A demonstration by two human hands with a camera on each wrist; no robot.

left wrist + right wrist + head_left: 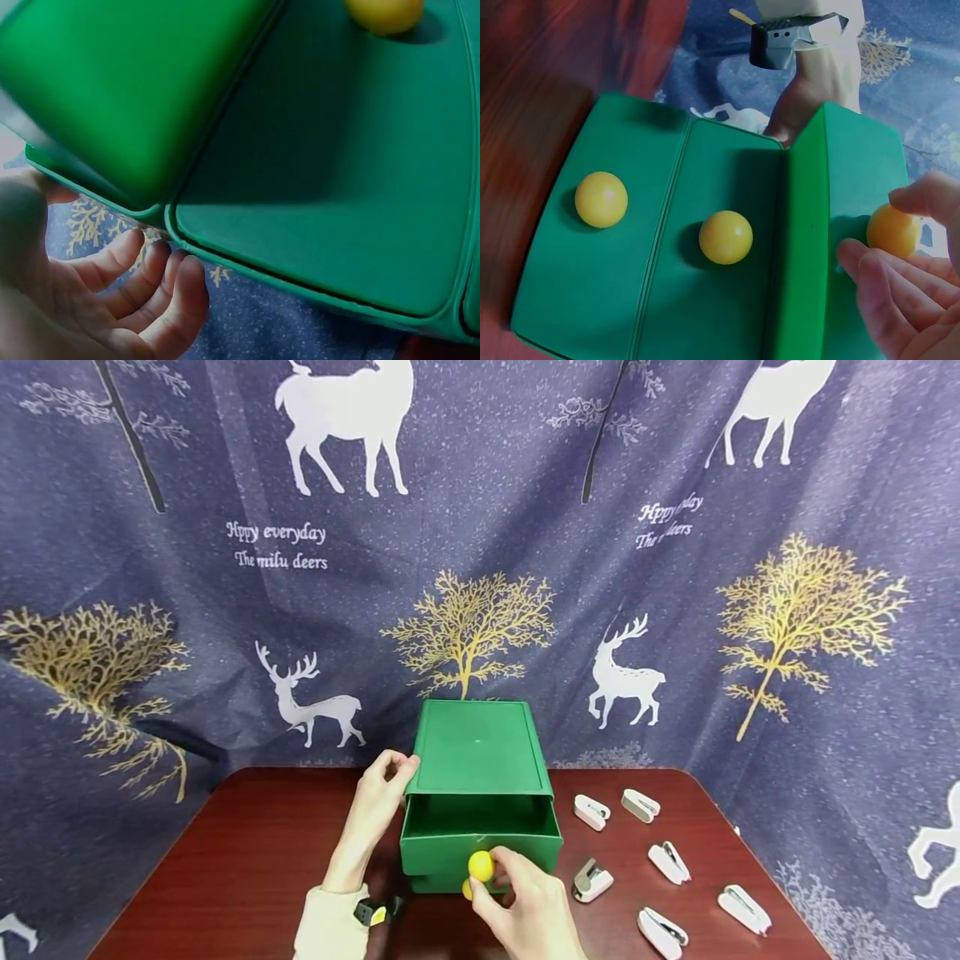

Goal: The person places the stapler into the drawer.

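A green drawer cabinet (480, 739) stands on the table, its top drawer (438, 853) pulled part way out. My right hand (531, 902) pinches the round yellow knob (892, 231) on that drawer's front between thumb and fingers. On the left, my left hand (381, 789) touches the cabinet's upper side edge. The left wrist view shows its fingers (184, 296) loosely bent beside the cabinet wall, holding nothing. Two lower drawers are shut, with a middle yellow knob (726, 237) and a bottom yellow knob (601, 199). The drawer's inside looks dark green.
Several white staplers lie scattered right of the cabinet, the closest one (592, 882) beside my right hand. Behind the dark red table (247, 852) hangs a blue cloth (480, 527) printed with deer and trees. A black wrist device (371, 912) sits on the left sleeve.
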